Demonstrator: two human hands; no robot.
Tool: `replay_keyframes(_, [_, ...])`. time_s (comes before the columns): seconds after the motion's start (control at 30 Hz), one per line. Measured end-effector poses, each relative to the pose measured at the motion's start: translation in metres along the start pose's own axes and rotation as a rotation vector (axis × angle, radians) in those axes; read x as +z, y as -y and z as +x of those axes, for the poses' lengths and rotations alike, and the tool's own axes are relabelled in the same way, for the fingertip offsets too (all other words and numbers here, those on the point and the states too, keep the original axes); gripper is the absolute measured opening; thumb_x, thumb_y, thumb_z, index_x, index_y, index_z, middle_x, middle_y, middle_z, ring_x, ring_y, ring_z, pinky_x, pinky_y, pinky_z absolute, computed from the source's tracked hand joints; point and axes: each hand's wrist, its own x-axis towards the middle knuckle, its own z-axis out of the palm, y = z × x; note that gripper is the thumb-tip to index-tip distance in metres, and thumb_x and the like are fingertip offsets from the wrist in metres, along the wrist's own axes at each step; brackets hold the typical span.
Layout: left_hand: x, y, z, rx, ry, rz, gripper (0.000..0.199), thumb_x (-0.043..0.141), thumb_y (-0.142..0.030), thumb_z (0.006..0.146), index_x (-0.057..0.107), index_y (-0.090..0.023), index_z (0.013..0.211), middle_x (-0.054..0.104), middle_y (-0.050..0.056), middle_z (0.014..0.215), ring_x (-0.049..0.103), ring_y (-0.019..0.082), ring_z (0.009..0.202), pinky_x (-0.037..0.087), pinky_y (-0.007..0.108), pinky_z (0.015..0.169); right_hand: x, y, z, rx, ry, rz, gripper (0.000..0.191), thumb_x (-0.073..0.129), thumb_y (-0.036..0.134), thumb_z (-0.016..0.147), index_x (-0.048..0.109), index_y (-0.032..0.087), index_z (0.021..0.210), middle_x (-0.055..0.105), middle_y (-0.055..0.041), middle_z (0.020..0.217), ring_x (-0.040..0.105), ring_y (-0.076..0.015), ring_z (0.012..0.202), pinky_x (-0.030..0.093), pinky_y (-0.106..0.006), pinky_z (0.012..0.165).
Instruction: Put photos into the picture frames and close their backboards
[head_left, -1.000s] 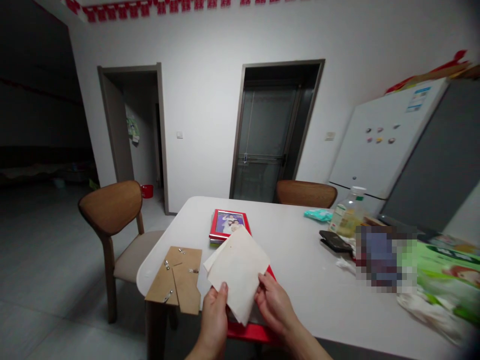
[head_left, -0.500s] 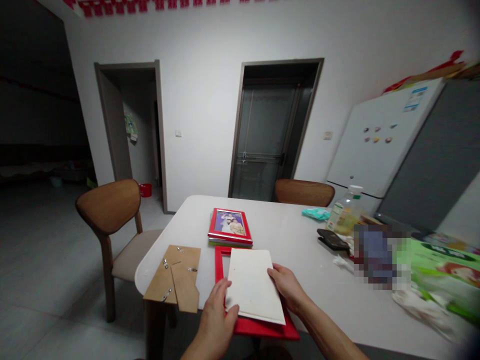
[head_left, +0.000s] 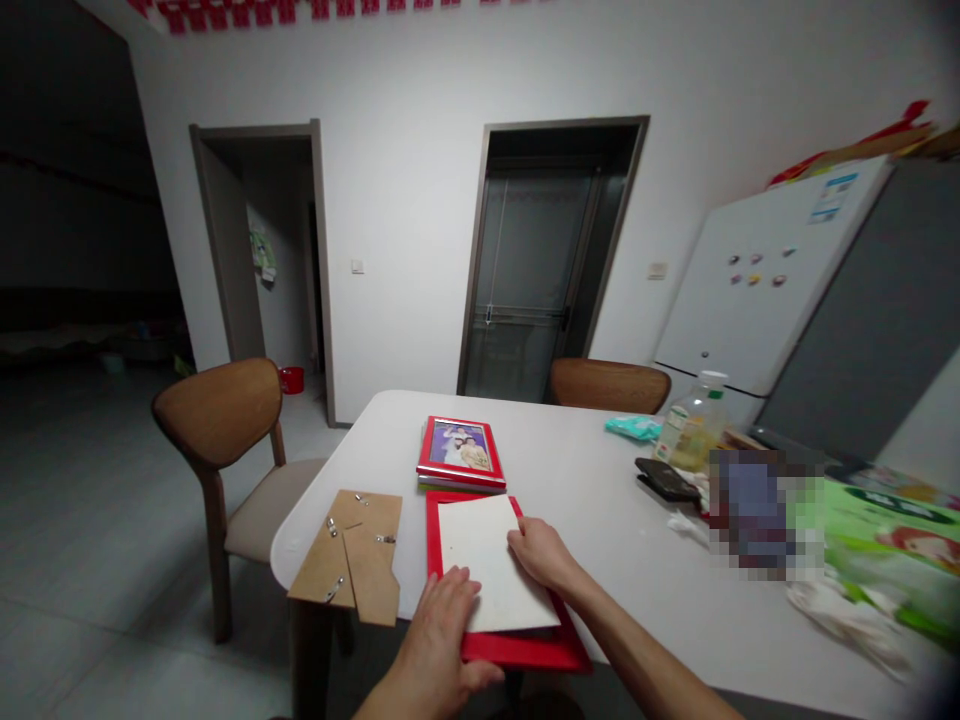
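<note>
Fingers (head_left: pixel 450 594) of left hand (head_left: pixel 435 635) rest on white sheet (head_left: pixel 487 560), thumb spread; right hand (head_left: pixel 544 552) curls at its edge, pinch unclear; red frame (head_left: pixel 529 652) beneath.

"What sort of place is this?"

"A home, it seems: a dining table (head_left: pixel 592 510) with wooden chairs (head_left: pixel 217 412) stands near a white refrigerator (head_left: pixel 750 325) dotted with magnets (head_left: pixel 754 281)."

"What else says so?"

"Red trimming (head_left: pixel 285 11) up high (rather festive), and a red bucket (head_left: pixel 291 380) on the floor (head_left: pixel 306 425) through the left-hand doorway (head_left: pixel 325 280)."
</note>
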Motion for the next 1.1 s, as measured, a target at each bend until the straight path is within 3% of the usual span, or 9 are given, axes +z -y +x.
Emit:
replay_keyframes(0.13, [-0.013, 0.002, 0.001, 0.009, 0.090, -0.028, 0.070, 0.073, -0.022, 0.051, 0.044, -0.018, 0.114, 0.042, 0.016, 0.124, 0.035, 0.029, 0.116, 0.023, 0.051, 0.097, 0.003, 0.000, -0.002, -0.008, -0.037, -0.147, 0.030, 0.039, 0.028, 0.071, 0.060, 0.010, 0.083, 0.062, -0.0186, 0.088, 0.058, -0.0239, 0.081, 0.039, -0.031, 0.068])
replay_keyframes(0.27, [-0.021, 0.001, 0.004, -0.032, 0.143, -0.048, 0.070, 0.073, -0.021, 0.051, 0.045, -0.017, 0.114, 0.043, 0.016, 0.123, 0.035, 0.029, 0.116, 0.021, 0.049, 0.098, 0.009, -0.001, -0.004, -0.014, -0.083, -0.319, 0.029, 0.044, 0.031, 0.069, 0.057, 0.012, 0.088, 0.062, -0.0157, 0.087, 0.058, -0.0235, 0.079, 0.040, -0.031, 0.065])
replay_keyframes(0.5, [-0.039, 0.004, -0.012, -0.047, 0.070, -0.075, 0.064, 0.066, -0.021, 0.058, 0.042, -0.018, 0.118, 0.038, 0.013, 0.128, 0.031, 0.024, 0.119, 0.022, 0.043, 0.099, 0.011, 0.005, -0.013, -0.126, -0.123, -0.270, 0.036, 0.043, 0.031, 0.072, 0.053, 0.014, 0.102, 0.059, -0.0134, 0.095, 0.056, -0.0221, 0.081, 0.039, -0.031, 0.067])
replay_keyframes(0.63, [-0.071, 0.042, -0.038, -0.222, -0.035, 0.122, 0.066, 0.063, -0.017, 0.057, 0.040, -0.019, 0.120, 0.033, 0.011, 0.131, 0.026, 0.023, 0.121, 0.019, 0.040, 0.100, 0.022, 0.038, -0.031, -0.330, -0.066, -0.076, 0.036, 0.039, 0.031, 0.076, 0.053, 0.014, 0.105, 0.056, -0.0111, 0.097, 0.053, -0.0177, 0.082, 0.038, -0.027, 0.072])
replay_keyframes(0.73, [-0.088, 0.076, -0.051, -0.450, -0.084, 0.305, 0.065, 0.060, -0.014, 0.056, 0.041, -0.011, 0.118, 0.036, 0.015, 0.129, 0.029, 0.024, 0.120, 0.021, 0.039, 0.099, 0.042, 0.075, -0.049, -0.494, 0.000, -0.006, 0.033, 0.043, 0.032, 0.074, 0.055, 0.016, 0.101, 0.056, -0.0095, 0.095, 0.050, -0.0181, 0.088, 0.036, -0.027, 0.077])
replay_keyframes(0.8, [-0.093, 0.091, -0.054, -0.506, -0.099, 0.355, 0.059, 0.056, -0.012, 0.058, 0.043, -0.011, 0.115, 0.038, 0.013, 0.128, 0.031, 0.022, 0.119, 0.023, 0.036, 0.099, 0.059, 0.099, -0.058, -0.557, 0.050, -0.030, 0.036, 0.047, 0.040, 0.071, 0.055, 0.019, 0.099, 0.056, -0.0081, 0.092, 0.049, -0.0199, 0.087, 0.036, -0.031, 0.076])
replay_keyframes(0.93, [-0.095, 0.102, -0.053, -0.491, -0.112, 0.355, 0.051, 0.051, -0.010, 0.058, 0.049, -0.013, 0.109, 0.044, 0.010, 0.124, 0.037, 0.019, 0.116, 0.028, 0.031, 0.097, 0.089, 0.127, -0.065, -0.535, 0.078, -0.113, 0.048, 0.058, 0.048, 0.057, 0.054, 0.019, 0.094, 0.053, -0.0091, 0.091, 0.046, -0.0243, 0.086, 0.035, -0.037, 0.075])
replay_keyframes(1.1, [-0.098, 0.093, -0.049, -0.478, -0.211, 0.285, 0.045, 0.056, -0.013, 0.057, 0.054, -0.018, 0.101, 0.052, 0.007, 0.116, 0.043, 0.021, 0.111, 0.031, 0.034, 0.095, 0.092, 0.128, -0.060, -0.516, 0.054, 0.094, 0.043, 0.055, 0.024, 0.058, 0.053, 0.017, 0.100, 0.050, -0.0092, 0.095, 0.045, -0.0207, 0.090, 0.038, -0.031, 0.078])
